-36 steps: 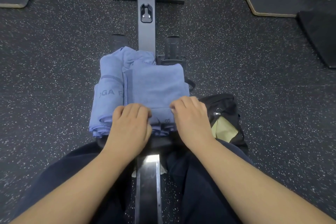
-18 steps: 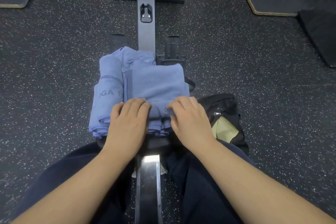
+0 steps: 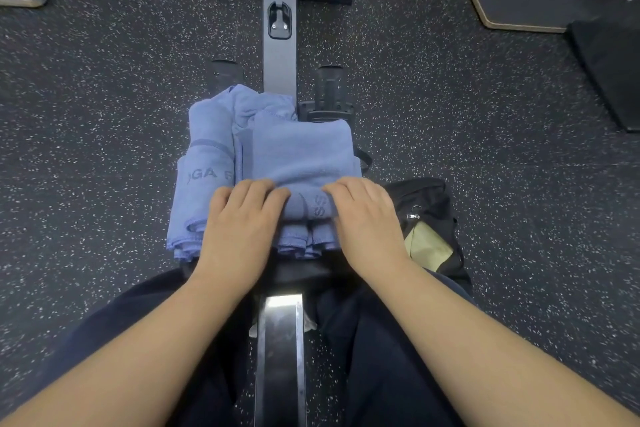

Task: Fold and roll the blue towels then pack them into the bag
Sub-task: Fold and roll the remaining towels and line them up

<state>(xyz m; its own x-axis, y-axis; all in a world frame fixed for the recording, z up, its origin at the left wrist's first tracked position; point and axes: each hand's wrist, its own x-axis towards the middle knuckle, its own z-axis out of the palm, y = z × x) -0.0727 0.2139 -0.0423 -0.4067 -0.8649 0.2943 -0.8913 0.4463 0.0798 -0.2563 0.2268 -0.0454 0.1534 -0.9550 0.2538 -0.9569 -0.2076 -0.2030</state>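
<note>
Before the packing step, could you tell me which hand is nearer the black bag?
Right. The right hand grips the towel roll just beside the black bag; the left hand lies across the roll, farther away.

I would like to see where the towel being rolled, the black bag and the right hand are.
towel being rolled (image 3: 301, 152), head view, on its flat unrolled part.
black bag (image 3: 424, 194), head view, on its dark top edge.
right hand (image 3: 367, 218), head view, on the back of the hand.
</note>
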